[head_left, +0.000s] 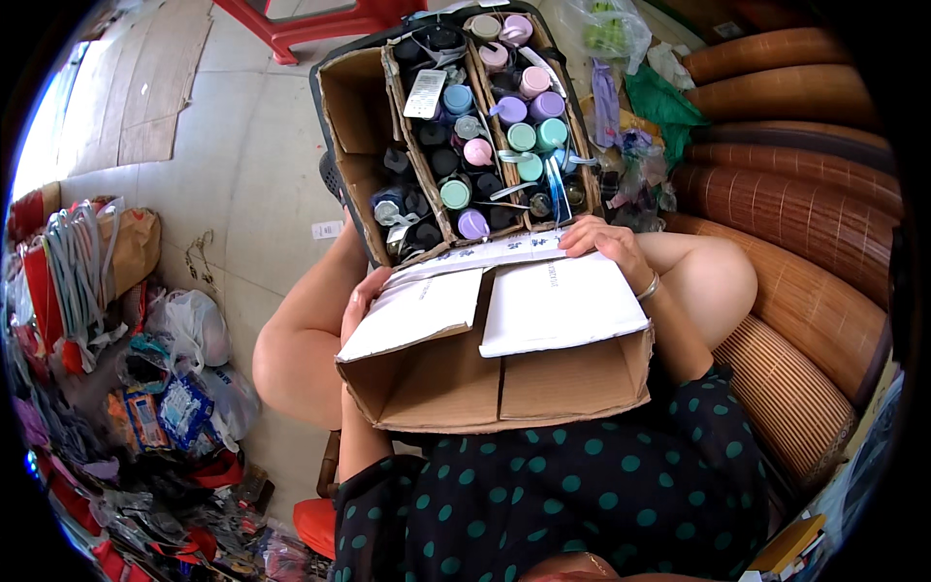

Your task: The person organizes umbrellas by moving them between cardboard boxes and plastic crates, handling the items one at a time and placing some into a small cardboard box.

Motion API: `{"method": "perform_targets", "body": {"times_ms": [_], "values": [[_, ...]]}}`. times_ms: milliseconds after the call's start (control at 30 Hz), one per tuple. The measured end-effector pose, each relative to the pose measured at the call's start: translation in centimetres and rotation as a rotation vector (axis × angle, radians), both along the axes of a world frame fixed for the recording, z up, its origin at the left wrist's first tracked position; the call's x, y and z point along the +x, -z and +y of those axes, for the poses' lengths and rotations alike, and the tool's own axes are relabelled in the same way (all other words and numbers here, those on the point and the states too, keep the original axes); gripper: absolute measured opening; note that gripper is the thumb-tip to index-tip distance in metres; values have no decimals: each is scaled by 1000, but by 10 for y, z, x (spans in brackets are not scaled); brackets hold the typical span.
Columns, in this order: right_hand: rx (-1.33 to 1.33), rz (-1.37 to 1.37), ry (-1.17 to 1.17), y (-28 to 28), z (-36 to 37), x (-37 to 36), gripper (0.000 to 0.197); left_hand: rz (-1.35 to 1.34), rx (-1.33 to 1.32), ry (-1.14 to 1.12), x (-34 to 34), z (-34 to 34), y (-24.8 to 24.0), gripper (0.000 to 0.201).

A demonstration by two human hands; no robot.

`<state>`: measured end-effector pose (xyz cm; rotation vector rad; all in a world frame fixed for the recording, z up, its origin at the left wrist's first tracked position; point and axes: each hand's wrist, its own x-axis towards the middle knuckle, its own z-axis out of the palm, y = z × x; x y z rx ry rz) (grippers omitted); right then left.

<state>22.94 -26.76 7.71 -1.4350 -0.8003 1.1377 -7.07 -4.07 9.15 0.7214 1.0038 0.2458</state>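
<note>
An open cardboard box (558, 306), white outside and brown inside, lies tilted on my lap with its open end toward me. My left hand (364, 299) grips its left side; most of those fingers are hidden behind the cardboard. At the far right corner, the fingers of my right hand (603, 239) curl over the box's edge. Just beyond stands a black crate (318, 97) split by brown cardboard dividers (396, 82). Packed upright in it are several bottles with pink, purple, mint and black lids, among them a mint-lidded bottle (454, 194).
Rolled bamboo mats (795, 189) are stacked on the right. Plastic bags (194, 330) and mixed packets pile up at the left, near a bundle of pale hangers (78, 262). A red stool (291, 29) stands at the back, and flat cardboard (136, 87) lies on the tiled floor.
</note>
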Motion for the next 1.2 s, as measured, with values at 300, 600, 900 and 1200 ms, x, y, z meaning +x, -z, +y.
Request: {"method": "perform_targets", "body": {"times_ms": [300, 600, 900, 1200], "values": [[-551, 32, -620, -3, 100, 44, 35, -70, -3, 125, -9, 13, 24, 49], [-726, 222, -633, 13, 136, -14, 29, 41, 6, 278, -2, 24, 24, 46], [-650, 331, -629, 14, 130, -9, 25, 83, 374, 345, 2, 36, -34, 49], [-461, -123, -766, 32, 131, -13, 22, 206, 793, 772, 26, 31, -52, 34]]}}
